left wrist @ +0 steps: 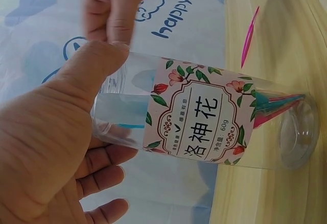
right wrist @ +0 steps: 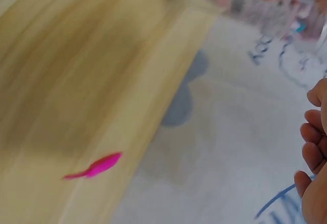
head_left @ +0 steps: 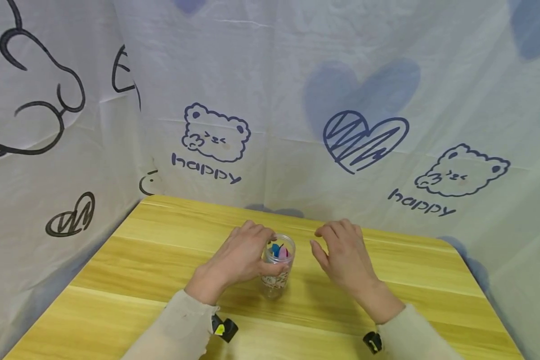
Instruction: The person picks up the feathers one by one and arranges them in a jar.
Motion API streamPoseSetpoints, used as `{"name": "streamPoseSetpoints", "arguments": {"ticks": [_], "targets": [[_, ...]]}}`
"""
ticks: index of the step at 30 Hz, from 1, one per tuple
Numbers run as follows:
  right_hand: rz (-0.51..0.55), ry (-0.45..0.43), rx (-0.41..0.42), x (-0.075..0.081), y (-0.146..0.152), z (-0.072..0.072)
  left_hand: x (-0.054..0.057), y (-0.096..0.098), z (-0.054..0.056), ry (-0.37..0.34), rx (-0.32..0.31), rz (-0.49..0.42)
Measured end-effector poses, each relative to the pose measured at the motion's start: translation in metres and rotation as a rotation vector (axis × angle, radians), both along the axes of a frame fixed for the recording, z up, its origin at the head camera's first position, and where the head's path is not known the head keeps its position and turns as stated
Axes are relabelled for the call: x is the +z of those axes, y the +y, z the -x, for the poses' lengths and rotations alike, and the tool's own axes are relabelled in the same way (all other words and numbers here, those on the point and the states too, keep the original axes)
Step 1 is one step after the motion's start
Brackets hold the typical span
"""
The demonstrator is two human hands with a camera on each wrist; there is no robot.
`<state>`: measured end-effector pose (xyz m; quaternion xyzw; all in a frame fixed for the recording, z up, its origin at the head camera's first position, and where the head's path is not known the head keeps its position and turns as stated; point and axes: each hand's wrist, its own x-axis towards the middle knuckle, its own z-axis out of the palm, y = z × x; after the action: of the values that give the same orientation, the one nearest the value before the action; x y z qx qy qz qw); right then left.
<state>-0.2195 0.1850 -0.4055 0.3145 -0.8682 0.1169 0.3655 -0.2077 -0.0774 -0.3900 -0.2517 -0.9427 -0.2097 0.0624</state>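
Note:
A clear plastic jar (head_left: 276, 280) with a floral label (left wrist: 199, 114) stands upright on the table. My left hand (head_left: 247, 252) grips it near the rim, thumb on the near side and fingers on the far side. Inside are slim blue and pink pieces (left wrist: 278, 106), their kind unclear through the plastic; leaf-shaped tips show near the mouth. To the right of the jar, my right hand (head_left: 344, 255) hovers apart from it, fingers loosely bent, holding nothing visible. On the table lies a slim pink piece (right wrist: 103, 164) with a leaf-shaped end and a thin stem, hidden in the head view.
The wood-grain table (head_left: 162, 235) has rounded far corners. Behind it and on the left hangs a pale cloth (head_left: 274, 100) printed with hearts and bear faces. A dark strap (head_left: 225, 327) shows at the left wrist and another dark piece (head_left: 372, 342) at the right.

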Motion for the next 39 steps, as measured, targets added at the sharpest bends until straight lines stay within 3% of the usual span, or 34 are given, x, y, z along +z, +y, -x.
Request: {"name": "streamPoseSetpoints", "arguments": {"ticks": [10, 17, 27, 39], "targets": [[-0.032, -0.157, -0.219, -0.033, 0.048, 0.013, -0.001, 0.000, 0.000, -0.016, -0.001, -0.003], [-0.040, -0.269, -0.324, -0.046, 0.070, 0.020, -0.002, 0.000, 0.000, -0.018, -0.008, -0.019], [-0.066, -0.329, -0.385, -0.064, 0.081, 0.022, -0.004, -0.001, 0.000, -0.015, -0.021, -0.035], [-0.083, -0.371, -0.399, -0.069, 0.081, 0.021, -0.002, -0.002, -0.001, -0.018, -0.021, -0.038]]}}
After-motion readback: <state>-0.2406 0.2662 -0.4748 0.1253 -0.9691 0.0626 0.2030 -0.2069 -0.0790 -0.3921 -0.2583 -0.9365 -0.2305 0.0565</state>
